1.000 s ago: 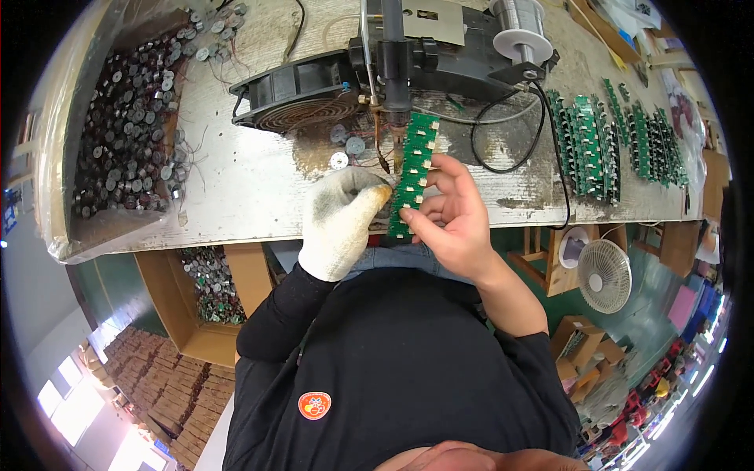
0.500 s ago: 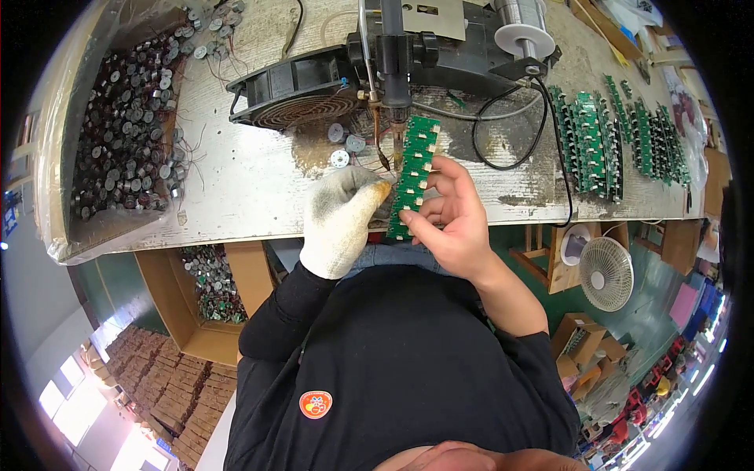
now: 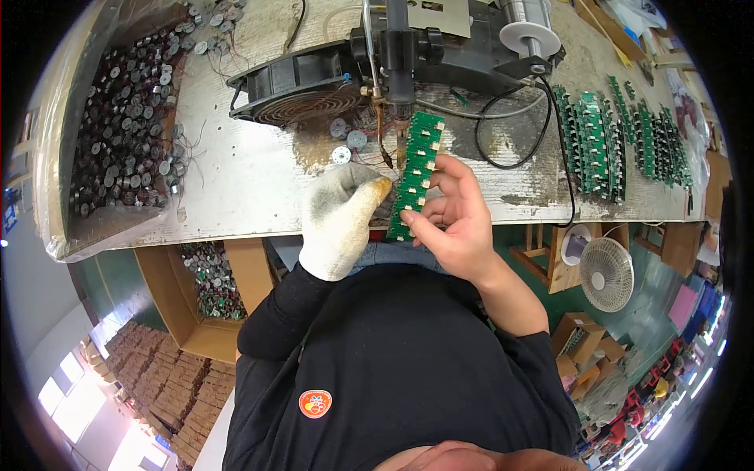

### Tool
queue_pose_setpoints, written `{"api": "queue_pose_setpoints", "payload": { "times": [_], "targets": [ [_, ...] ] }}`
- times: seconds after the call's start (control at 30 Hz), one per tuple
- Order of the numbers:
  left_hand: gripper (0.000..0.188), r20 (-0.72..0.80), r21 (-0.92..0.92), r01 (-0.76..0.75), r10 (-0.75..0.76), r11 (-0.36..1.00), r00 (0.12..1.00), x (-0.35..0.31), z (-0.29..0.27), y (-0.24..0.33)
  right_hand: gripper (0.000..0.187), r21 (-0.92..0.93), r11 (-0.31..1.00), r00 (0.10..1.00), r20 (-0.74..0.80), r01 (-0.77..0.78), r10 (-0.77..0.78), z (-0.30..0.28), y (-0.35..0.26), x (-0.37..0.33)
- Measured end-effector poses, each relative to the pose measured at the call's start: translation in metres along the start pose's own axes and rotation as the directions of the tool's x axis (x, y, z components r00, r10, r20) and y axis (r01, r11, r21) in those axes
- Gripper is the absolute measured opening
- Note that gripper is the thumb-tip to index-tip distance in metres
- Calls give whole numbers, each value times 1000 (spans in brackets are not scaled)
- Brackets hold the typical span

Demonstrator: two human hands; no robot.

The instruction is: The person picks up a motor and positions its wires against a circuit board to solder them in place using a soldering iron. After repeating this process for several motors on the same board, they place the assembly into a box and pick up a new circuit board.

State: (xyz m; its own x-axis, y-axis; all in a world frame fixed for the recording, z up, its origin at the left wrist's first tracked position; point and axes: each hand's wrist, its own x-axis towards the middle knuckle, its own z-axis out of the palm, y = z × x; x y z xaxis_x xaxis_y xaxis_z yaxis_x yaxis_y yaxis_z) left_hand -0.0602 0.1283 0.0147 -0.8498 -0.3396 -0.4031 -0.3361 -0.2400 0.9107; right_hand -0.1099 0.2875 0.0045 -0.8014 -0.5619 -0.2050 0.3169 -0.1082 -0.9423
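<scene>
While right hand (image 3: 455, 220) grips long green circuit strip (image 3: 415, 174) | knit-gloved left hand (image 3: 343, 212) pinches its edge

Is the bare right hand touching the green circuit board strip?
Touching. The head view shows the right hand with its thumb and fingers pinching the green circuit board strip along its lower part.
</scene>
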Motion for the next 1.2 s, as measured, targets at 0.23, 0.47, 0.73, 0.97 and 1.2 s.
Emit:
{"api": "queue_pose_setpoints", "payload": {
  "times": [0.23, 0.47, 0.73, 0.97, 1.2],
  "targets": [
    [14, -36, 43, -9, 10, 999, 999, 3, -1, -6, 64, -36, 999, 1000, -7, 2, -2, -2, 10, 3],
    [16, -4, 96, -20, 20, 995, 1000, -6, -5, 9, 65, 26, 997, 997, 0, -78, 78, 2, 8, 4],
    [29, -176, 351, -305, 382, 885, 907, 14, -73, -2, 62, -28, 999, 996, -79, -37, 35, -9, 7, 8],
    [31, -105, 948, -172, 769, 270, 631, 121, -159, 59, 59, 22, 1000, 999, -46, -8, 9, -9, 4, 12],
    [57, 151, 985, -162, 699, -51, 699, 209, -157, 87, 61, -8, 1000, 998, -60, 23, -23, -3, 10, 12]
  ]
}}
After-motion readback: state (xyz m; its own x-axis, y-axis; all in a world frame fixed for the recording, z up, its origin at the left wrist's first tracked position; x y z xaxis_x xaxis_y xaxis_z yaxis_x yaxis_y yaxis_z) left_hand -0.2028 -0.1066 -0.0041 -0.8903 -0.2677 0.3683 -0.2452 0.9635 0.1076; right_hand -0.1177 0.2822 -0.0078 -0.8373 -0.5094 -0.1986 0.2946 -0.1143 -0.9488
